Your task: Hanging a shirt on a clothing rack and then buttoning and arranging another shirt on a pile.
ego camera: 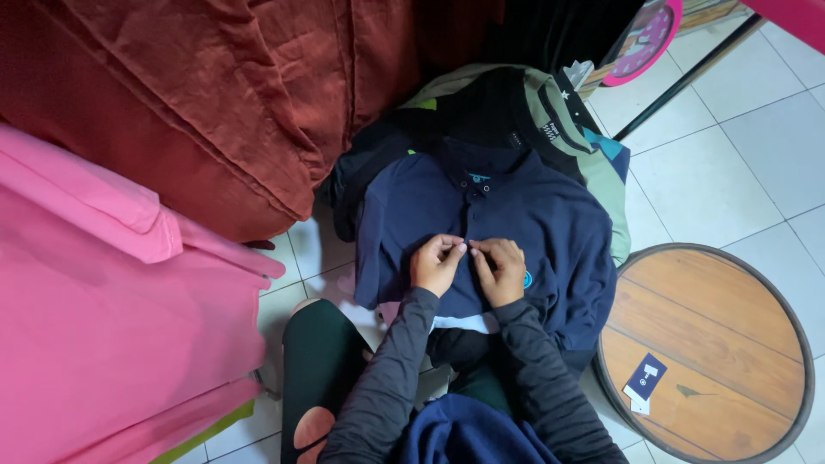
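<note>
The left hand (436,262) and right hand (500,271) pinched the placket of a navy-blue cotton polo shirt (481,228) spread on the floor, fingers closed on the fabric. It looked like buttoning, perhaps the lowest button; finishing it would need a steady two-handed pinch.

Both arms reach forward from the bottom of the view, clad in dark grey long sleeves that end at the wrists. The forearms angle inward, so the two hands meet near the middle. The left hand (436,262) is curled, its fingers bent toward the thumb in a pinch, knuckles up. The right hand (501,270) mirrors it, fingers folded inward with the back of the hand facing up. The fingertips of both hands nearly touch each other. A bent knee in dark legwear shows below the left arm.
</note>
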